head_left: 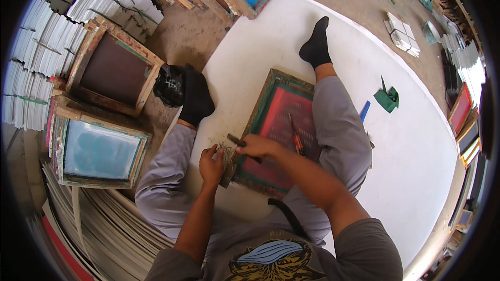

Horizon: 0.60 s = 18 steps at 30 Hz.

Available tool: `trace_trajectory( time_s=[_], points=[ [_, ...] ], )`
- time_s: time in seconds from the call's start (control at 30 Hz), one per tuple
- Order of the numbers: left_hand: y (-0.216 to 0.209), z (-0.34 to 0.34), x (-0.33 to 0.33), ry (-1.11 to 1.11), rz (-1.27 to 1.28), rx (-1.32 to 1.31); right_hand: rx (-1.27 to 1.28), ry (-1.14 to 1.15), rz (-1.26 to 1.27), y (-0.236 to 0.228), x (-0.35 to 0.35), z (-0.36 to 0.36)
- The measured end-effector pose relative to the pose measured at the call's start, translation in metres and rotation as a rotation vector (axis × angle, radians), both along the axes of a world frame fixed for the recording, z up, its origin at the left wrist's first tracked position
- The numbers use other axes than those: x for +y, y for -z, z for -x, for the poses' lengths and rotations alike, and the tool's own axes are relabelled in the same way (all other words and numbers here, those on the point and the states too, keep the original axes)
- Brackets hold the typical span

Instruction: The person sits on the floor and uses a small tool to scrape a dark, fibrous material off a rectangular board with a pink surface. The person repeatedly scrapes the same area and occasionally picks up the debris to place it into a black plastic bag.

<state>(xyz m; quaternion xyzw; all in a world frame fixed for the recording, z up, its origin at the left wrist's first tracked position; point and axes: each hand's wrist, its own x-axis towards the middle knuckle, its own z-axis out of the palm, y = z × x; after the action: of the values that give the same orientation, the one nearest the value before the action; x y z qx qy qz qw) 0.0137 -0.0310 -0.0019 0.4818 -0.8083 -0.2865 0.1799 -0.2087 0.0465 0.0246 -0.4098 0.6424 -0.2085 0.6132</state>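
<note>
Between my legs lies a wooden-framed printing screen [254,117] with red mesh. My right hand [259,146] is closed around a short dark bar-like tool [237,140], whose ends stick out on both sides of the fist. Beside the frame's left edge, my left hand [210,166] has its fingers bent together at a small heap of thin, wiry bits [227,152]; whether they pinch one is too small to tell. Below the heap is a flat brownish piece [227,176]. A slim tool with a red handle [298,141] rests on the mesh.
I sit on a white sheet [411,177]. At right lie a blue strip-like object [365,110] and a folded green piece [386,98]. More framed screens [104,148] lean at left, near stacked white bundles [49,36] and a black bag [169,84]. A tied white bundle [402,35] lies beyond.
</note>
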Motion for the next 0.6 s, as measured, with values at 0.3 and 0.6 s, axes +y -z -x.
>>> trace_trajectory(
  time_s=[0.3, 0.6],
  points=[
    [-0.008, 0.004, 0.020, 0.077, 0.070, -0.034, 0.332, 0.359, -0.097, -0.035, 0.019, 0.067],
    [-0.011, 0.011, 0.044, 0.226, 0.174, -0.018, 0.521, 0.423, -0.226, -0.020, 0.061, 0.051]
  ],
)
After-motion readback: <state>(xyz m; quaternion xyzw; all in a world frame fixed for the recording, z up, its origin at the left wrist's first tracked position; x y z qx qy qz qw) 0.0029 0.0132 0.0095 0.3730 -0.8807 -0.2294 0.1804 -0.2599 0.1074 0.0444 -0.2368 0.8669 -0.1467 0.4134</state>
